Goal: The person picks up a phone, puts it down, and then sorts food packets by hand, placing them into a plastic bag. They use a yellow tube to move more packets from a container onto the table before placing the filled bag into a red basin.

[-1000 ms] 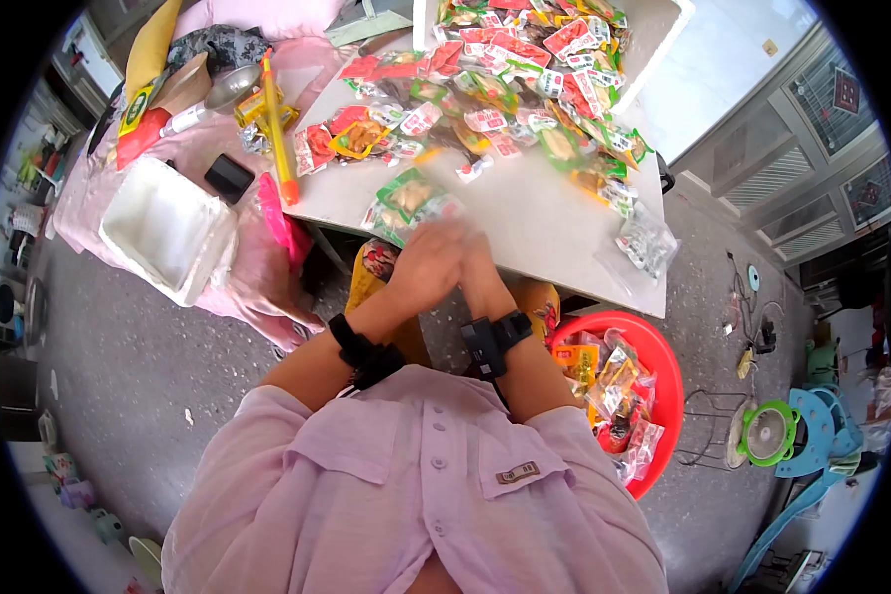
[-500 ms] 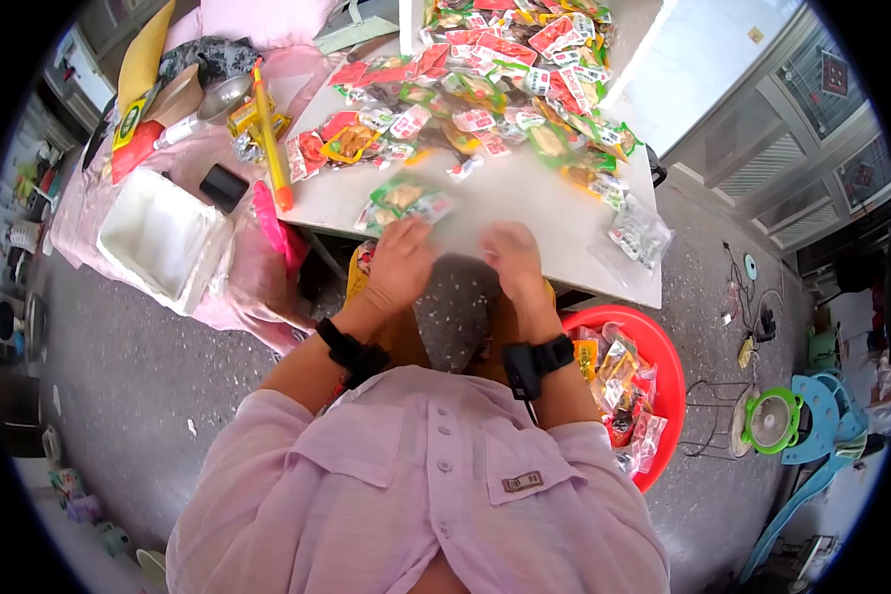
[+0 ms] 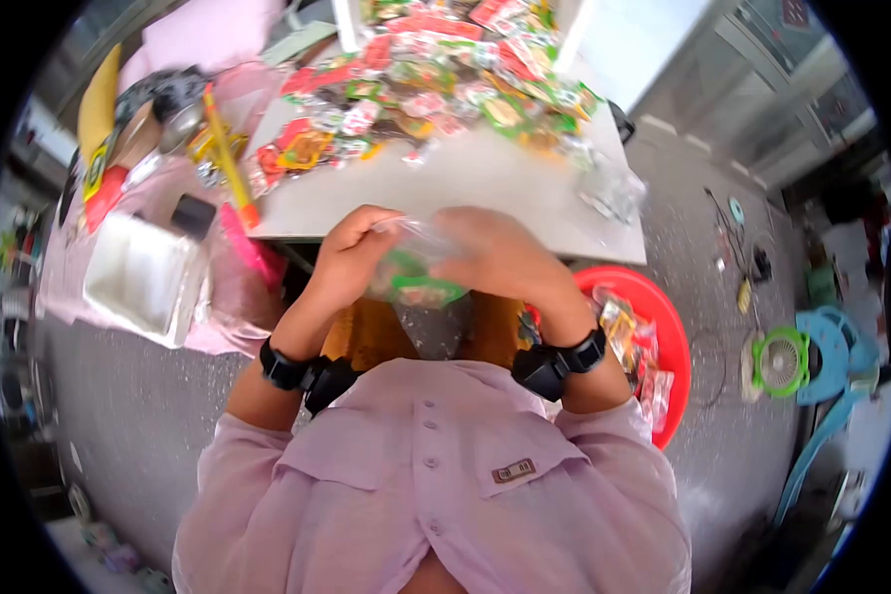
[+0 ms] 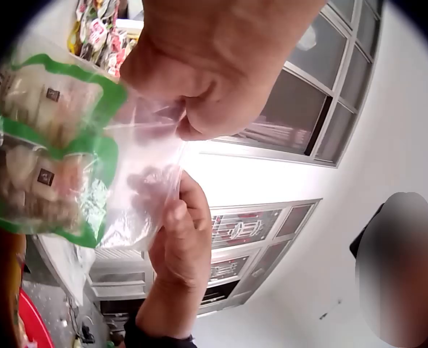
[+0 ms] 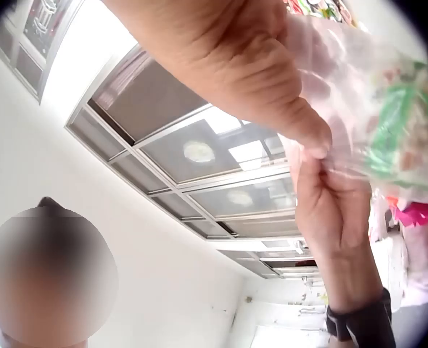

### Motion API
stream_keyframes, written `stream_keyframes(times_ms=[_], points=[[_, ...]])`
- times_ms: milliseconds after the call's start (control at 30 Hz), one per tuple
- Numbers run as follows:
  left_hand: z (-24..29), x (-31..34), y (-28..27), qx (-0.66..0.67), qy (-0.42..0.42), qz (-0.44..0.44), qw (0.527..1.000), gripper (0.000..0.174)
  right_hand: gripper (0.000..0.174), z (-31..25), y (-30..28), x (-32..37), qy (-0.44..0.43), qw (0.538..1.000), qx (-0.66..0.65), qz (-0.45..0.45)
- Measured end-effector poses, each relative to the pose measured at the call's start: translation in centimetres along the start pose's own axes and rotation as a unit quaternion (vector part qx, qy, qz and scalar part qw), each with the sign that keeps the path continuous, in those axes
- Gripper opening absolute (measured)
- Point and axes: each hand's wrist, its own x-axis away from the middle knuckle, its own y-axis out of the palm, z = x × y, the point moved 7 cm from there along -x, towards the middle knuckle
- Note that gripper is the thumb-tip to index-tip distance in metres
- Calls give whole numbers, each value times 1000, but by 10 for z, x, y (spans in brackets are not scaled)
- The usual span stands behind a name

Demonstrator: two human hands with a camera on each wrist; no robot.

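A clear plastic bag (image 4: 138, 174) with green-edged food packets (image 4: 51, 174) inside hangs between my two hands, over the table's near edge in the head view. My left hand (image 3: 351, 259) pinches the bag's mouth on one side, thumb against fingers. The right hand (image 3: 500, 255), blurred in the head view, pinches the opposite side of the mouth, as the left wrist view shows. Between the hands the film is stretched, and the packets lie below in the bag. In the right wrist view the left hand (image 5: 337, 210) sits close to the right thumb tip.
Many food packets (image 3: 426, 74) are heaped at the back of the white table (image 3: 465, 178) and in a white box behind. A bundle of clear bags (image 3: 614, 188) lies at its right corner. A red tub (image 3: 675, 346) of packets stands right; a white foam box (image 3: 134, 272) sits left.
The hands, together at the table edge a second ago, parted and then took hold of the bag of green-edged packets. The bag has come off the tabletop toward the body.
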Motion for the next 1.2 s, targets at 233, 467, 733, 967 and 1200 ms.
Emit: stream_keyframes(times_ms=[233,467,733,967,1200], points=[[-4,20,28,22,27,-42,998,14,12,8,26,42,98,995,0,-4],[-46,16,7,-47,-29,-43,998,16,10,28,-39,123,113,982,-4,150],[-131,26,-62,-287,-6,24,957,11,9,101,-92,293,449,874,-48,182],[-133,31,-66,-458,129,9,880,10,13,154,-52,438,598,781,-11,181],[-121,33,-55,-492,143,23,859,8,12,193,-9,547,676,671,-109,285]])
